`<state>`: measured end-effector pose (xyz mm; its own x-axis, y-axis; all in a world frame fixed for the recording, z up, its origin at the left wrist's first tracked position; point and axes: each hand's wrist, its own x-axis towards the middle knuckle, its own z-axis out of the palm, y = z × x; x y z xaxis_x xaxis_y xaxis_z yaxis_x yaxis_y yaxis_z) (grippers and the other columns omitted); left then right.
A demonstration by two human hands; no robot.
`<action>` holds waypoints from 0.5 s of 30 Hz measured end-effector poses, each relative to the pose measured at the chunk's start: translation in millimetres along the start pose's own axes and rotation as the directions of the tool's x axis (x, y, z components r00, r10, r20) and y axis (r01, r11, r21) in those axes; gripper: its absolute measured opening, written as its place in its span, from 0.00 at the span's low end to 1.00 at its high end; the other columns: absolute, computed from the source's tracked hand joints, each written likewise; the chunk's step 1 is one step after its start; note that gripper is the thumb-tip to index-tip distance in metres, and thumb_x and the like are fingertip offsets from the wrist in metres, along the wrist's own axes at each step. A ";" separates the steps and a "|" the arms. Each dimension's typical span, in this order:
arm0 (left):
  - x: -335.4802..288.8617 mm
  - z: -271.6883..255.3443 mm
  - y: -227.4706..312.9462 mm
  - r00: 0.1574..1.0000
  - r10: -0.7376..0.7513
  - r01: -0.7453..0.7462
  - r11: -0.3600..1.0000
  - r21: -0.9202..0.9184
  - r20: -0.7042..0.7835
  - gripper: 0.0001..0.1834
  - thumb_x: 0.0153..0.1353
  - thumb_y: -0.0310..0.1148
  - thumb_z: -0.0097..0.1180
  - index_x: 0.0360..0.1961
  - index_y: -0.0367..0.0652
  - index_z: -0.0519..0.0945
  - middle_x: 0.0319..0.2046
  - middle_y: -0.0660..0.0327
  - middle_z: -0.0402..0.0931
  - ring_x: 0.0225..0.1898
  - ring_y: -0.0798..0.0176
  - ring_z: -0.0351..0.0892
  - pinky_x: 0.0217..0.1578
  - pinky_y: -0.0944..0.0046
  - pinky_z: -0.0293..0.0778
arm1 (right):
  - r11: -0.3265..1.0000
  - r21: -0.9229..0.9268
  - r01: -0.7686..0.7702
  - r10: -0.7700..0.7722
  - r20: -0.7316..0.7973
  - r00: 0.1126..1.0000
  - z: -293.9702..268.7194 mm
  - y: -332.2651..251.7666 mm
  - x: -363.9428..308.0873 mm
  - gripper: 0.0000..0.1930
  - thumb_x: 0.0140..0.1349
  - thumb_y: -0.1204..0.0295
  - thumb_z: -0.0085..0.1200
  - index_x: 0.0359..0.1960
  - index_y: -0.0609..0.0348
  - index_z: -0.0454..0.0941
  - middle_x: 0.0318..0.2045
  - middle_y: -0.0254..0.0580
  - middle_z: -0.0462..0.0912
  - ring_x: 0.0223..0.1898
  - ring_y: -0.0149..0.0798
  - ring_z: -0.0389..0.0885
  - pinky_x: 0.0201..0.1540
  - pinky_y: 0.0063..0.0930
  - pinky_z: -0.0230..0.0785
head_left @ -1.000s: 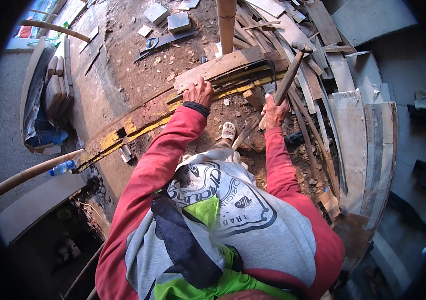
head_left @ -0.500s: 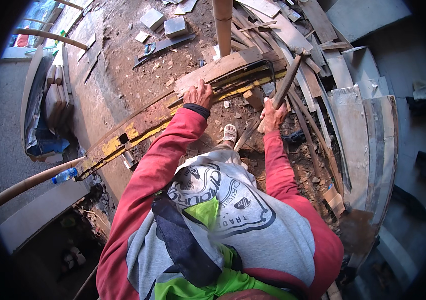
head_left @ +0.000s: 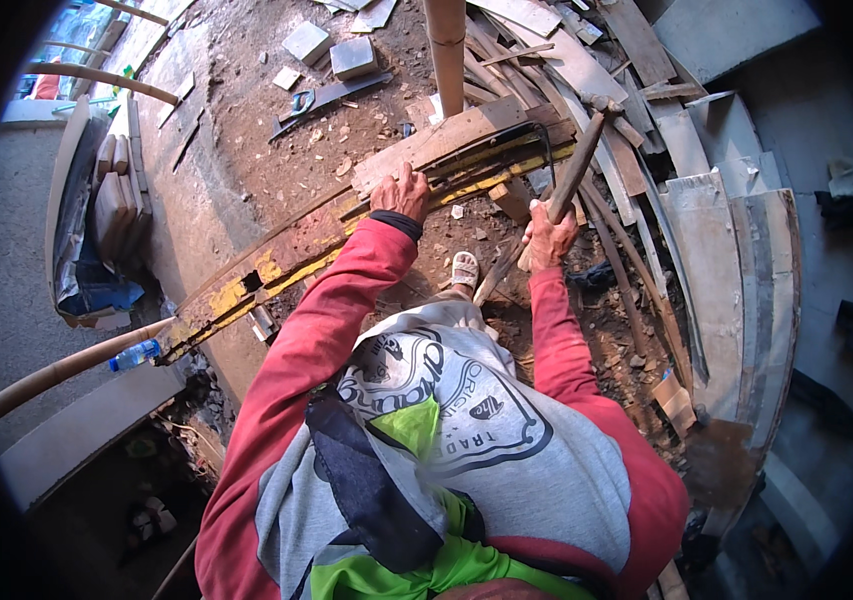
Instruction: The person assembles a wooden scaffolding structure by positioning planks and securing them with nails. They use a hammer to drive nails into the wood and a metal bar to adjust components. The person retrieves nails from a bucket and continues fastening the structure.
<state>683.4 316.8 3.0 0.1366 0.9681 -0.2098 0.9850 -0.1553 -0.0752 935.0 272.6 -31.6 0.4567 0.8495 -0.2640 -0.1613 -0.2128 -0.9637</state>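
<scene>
My left hand (head_left: 401,193) is closed over the near edge of a short wooden plank (head_left: 446,143), close to its left end. That plank lies on a long, rusty beam with worn yellow paint (head_left: 291,247). A thin black bar (head_left: 491,135) runs along the plank and bends down at its right end; whether my left fingers also touch it I cannot tell. In my right hand (head_left: 550,238) is a wooden stick (head_left: 578,165), slanting up and away to the right, its far end beside the wood pile. A small wood block (head_left: 511,198) sits between my hands, against the beam.
An upright bamboo pole (head_left: 445,55) stands behind the plank. Boards (head_left: 636,140) pile up on the right. Beyond the beam lie a handsaw (head_left: 331,97) and two grey blocks (head_left: 354,58). A plastic bottle (head_left: 134,355) is by the beam's left end. My sandalled foot (head_left: 464,270) is below.
The view has shifted slightly, so the surroundings sit a little lower. Both hands keep their grips, with almost no movement.
</scene>
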 end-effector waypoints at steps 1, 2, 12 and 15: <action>-1.8 0.0 0.1 1.000 0.004 -0.004 1.000 0.004 -0.014 0.19 0.61 0.35 0.54 0.53 0.47 0.77 0.60 0.55 0.71 0.44 0.51 0.82 0.39 0.48 0.80 | 1.000 0.002 -0.002 0.002 -0.005 1.000 0.0 -1.2 -1.1 0.12 0.62 0.69 0.64 0.37 0.61 0.73 0.20 0.34 0.75 0.13 0.26 0.71 0.13 0.22 0.67; -3.0 -0.2 0.0 1.000 0.008 -0.008 1.000 0.009 -0.028 0.18 0.61 0.35 0.54 0.53 0.48 0.78 0.59 0.55 0.71 0.44 0.51 0.82 0.39 0.48 0.80 | 1.000 -0.005 0.022 -0.022 -0.008 1.000 -0.6 -0.9 -2.1 0.12 0.63 0.69 0.64 0.37 0.61 0.73 0.20 0.34 0.75 0.13 0.26 0.72 0.13 0.22 0.67; -2.5 7.7 1.3 0.996 0.002 -0.001 1.000 0.014 -0.093 0.17 0.61 0.35 0.54 0.51 0.48 0.79 0.51 0.57 0.73 0.41 0.51 0.83 0.36 0.49 0.79 | 0.997 -0.010 0.076 -0.077 -0.027 0.997 -12.0 -3.9 -5.5 0.11 0.62 0.69 0.64 0.36 0.62 0.75 0.21 0.34 0.77 0.13 0.26 0.73 0.13 0.23 0.67; -2.4 10.2 1.3 0.991 0.002 -0.001 1.000 0.012 -0.136 0.16 0.61 0.35 0.54 0.50 0.48 0.79 0.50 0.57 0.73 0.40 0.52 0.83 0.35 0.49 0.79 | 0.999 0.003 0.049 -0.049 -0.026 0.998 -15.3 -5.4 -7.7 0.12 0.62 0.69 0.64 0.37 0.63 0.74 0.21 0.35 0.77 0.13 0.26 0.72 0.13 0.23 0.67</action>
<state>683.3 312.2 -6.5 0.1519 0.9855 -0.0756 0.9836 -0.1583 -0.0870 945.8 259.8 -25.0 0.4867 0.8461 -0.2173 -0.1417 -0.1690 -0.9754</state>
